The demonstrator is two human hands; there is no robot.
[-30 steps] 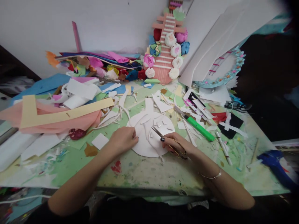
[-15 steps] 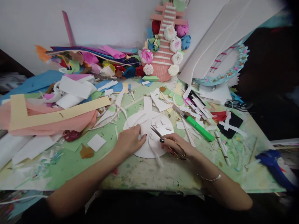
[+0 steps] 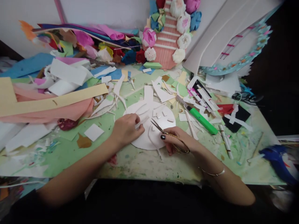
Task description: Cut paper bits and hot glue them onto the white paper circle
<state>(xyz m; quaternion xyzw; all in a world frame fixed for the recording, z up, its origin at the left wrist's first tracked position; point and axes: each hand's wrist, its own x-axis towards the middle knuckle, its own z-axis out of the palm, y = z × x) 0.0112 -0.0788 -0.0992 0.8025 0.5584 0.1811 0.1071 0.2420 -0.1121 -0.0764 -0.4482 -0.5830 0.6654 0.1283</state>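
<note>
Left hand (image 3: 127,129), nine o'clock on white disc (image 3: 141,141), pinches thin strip (image 3: 144,120); right hand (image 3: 178,140), four o'clock, grips scissors (image 3: 157,125), blades slightly parted.

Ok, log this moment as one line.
left hand: pinching white strip | right hand: holding scissors | between hands: round white cutout | nearby: green-handled tool

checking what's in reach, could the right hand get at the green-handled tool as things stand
Probably yes: the green-handled tool lies just beyond the right hand, and nothing seems to cover it. The hand holds scissors, though, so it may need to set them down first.
</note>
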